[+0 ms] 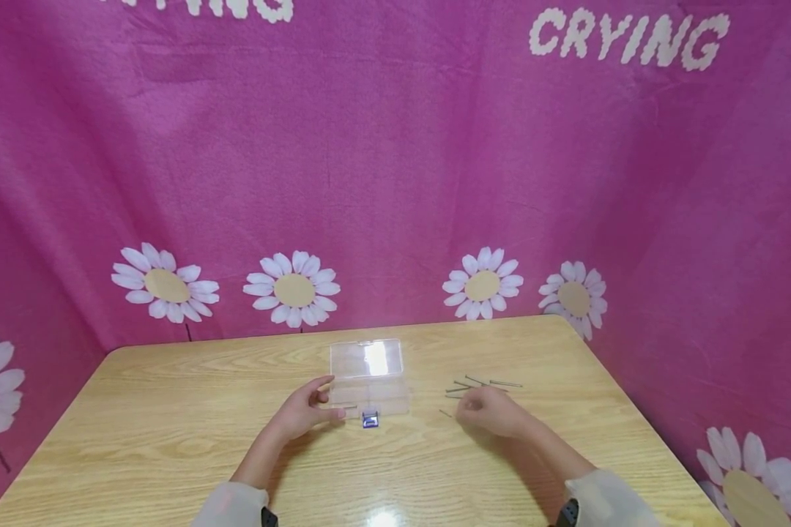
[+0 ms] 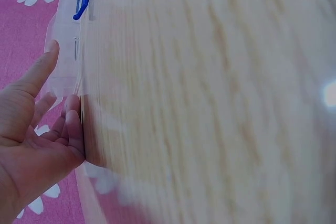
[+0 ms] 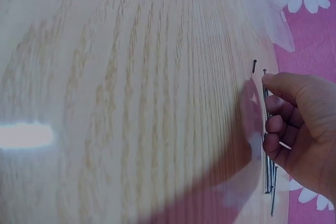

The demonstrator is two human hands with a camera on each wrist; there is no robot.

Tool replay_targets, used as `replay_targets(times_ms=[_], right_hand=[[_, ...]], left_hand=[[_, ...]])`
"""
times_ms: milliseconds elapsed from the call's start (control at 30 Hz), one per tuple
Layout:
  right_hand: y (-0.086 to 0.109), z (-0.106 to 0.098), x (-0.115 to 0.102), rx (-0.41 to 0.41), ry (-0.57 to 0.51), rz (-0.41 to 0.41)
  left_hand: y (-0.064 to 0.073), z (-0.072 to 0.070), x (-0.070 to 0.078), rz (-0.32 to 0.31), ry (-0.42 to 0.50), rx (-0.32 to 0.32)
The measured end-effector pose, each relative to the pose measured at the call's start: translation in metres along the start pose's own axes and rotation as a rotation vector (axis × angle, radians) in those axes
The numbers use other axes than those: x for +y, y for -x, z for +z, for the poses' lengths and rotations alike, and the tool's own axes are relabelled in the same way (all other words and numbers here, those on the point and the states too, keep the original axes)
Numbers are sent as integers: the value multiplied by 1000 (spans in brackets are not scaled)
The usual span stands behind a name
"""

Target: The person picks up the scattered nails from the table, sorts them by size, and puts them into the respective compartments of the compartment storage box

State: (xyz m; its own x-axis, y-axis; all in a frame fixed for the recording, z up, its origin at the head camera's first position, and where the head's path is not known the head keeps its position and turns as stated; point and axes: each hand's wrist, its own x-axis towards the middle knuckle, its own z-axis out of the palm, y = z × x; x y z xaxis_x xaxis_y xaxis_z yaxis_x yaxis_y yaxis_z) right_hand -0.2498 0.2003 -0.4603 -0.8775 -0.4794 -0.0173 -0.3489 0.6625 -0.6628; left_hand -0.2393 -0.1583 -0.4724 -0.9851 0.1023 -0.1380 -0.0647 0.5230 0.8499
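Right hand [image 1: 496,412] curled at slender grey headed nails [image 1: 506,383], hold indeterminable, left hand [image 1: 302,413] relaxed, touching transparent open-lidded box [image 1: 392,402], blue latch [image 1: 370,421], one nail [image 1: 350,407] inside.

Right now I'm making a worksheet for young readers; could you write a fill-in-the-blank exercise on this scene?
1. The clip at the front of the clear box is coloured ____.
2. The box's lid is not shut but ____.
3. The hand nearest the nails is the person's ____ one.
4. The whole word printed on the cloth reads ____.

Missing words: blue; open; right; CRYING.
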Motion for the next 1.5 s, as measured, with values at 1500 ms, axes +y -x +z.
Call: replay_targets(times_ms=[1500], right_hand=[[-56,31,-69,-30,-37,-45]], left_hand=[[1,1,0,29,6,20]])
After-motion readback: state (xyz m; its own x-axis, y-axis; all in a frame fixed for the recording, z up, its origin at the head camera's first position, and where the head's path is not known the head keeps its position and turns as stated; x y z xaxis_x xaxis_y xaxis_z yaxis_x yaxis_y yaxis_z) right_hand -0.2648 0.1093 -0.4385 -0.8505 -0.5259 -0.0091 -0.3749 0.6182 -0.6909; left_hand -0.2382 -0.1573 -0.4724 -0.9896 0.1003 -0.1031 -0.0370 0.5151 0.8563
